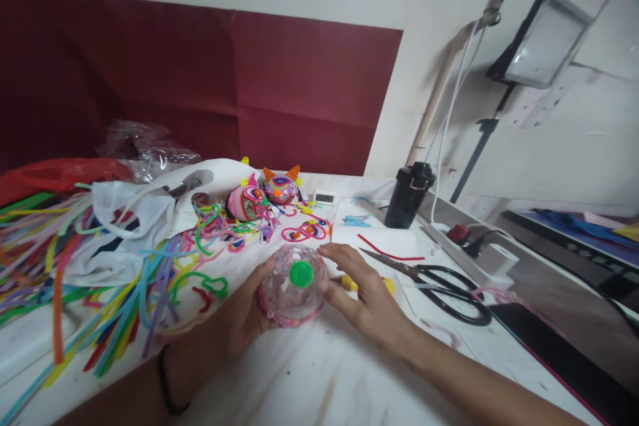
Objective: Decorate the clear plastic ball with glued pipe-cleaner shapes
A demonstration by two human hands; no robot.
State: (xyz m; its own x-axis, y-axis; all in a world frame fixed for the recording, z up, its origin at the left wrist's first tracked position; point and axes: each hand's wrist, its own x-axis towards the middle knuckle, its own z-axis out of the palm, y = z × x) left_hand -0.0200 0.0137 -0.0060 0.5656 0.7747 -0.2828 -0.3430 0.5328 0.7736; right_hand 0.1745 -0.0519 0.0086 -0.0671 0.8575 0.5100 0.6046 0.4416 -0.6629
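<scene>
Between my hands, low over the white table, is a clear, rounded plastic bottle piece [282,279] with a green cap-like disc [301,273] on top and pink around its lower rim. My left hand [249,309] is wrapped around its left side, a black band on the wrist. On the opposite side, my right hand [362,289] grips the edge with thumb and bent fingers. Yellow-handled tool [349,283] parts show behind the right fingers. Scissors [424,276] with black handles lie to the right, partly open, near a red pipe cleaner [384,249].
Many coloured pipe cleaners [120,326] spread over the left, with a white plastic bag [117,246]. Two decorated animal-like heads [282,188] and loose pipe-cleaner eye shapes [304,229] sit farther back. A small digital clock [324,198], black bottle [409,194], power strip [464,256] and dark phone-like slab [559,353] stand right.
</scene>
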